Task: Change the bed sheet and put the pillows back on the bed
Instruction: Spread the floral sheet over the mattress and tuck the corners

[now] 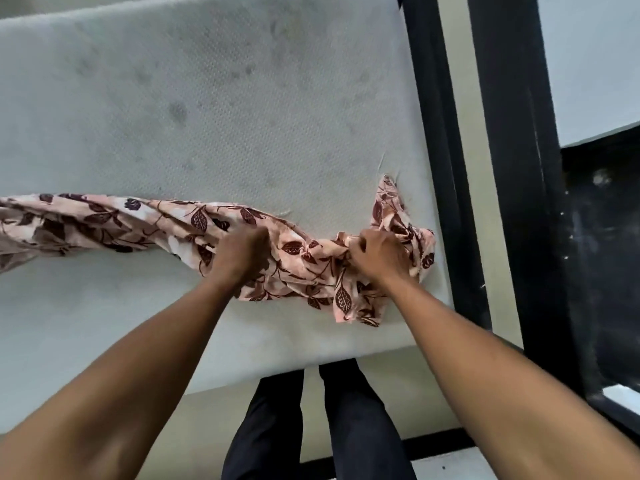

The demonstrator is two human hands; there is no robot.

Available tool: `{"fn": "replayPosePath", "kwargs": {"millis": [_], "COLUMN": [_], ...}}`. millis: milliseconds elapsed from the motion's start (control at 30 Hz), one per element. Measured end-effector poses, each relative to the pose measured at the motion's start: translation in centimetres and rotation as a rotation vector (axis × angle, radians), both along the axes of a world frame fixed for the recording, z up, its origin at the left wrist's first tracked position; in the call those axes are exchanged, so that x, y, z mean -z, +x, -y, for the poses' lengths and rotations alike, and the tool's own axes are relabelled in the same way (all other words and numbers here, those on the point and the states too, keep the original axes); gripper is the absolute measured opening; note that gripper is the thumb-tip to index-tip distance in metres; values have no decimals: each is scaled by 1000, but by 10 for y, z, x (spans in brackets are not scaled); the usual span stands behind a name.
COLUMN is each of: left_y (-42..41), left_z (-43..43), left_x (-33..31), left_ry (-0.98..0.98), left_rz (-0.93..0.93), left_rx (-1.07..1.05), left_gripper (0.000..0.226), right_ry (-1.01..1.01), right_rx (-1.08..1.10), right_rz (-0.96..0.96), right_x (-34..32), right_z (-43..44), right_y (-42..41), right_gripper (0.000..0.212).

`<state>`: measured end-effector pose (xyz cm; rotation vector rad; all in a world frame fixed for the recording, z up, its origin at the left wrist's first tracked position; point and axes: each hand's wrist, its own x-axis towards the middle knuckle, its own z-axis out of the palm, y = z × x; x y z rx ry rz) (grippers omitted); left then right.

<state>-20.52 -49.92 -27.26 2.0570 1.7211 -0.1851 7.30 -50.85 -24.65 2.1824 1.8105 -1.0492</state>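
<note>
A pink bed sheet (114, 221) with dark red leaf prints lies bunched in a long band across the bare white mattress (207, 109). It runs from the left edge of the view to the mattress's right side. My left hand (240, 252) grips the bunched cloth near its middle. About a forearm's length to the right, my right hand (379, 256) grips a gathered clump of the same sheet close to the mattress's right edge. No pillows are in view.
A black bed frame rail (446, 168) runs along the mattress's right side, with a second black post (519, 168) beyond it. My dark trouser legs (311, 427) stand against the near edge of the mattress.
</note>
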Motion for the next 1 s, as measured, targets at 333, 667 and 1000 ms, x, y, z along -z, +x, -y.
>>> {"fn": "replayPosePath", "kwargs": {"millis": [333, 667, 1000], "left_y": [33, -8, -20], "left_z": [-48, -127, -177], "left_x": [41, -9, -48], "left_ry": [-64, -69, 336], "left_rz": [20, 437, 530], "left_rx": [108, -414, -667], "left_gripper": [28, 30, 23], "right_ry": [-157, 223, 422], "right_rx": [-282, 339, -31], "right_rz": [106, -114, -184], "right_x": [63, 7, -23], "right_z": [-36, -102, -178], "right_y": [-10, 7, 5], "right_gripper": [21, 12, 63]}}
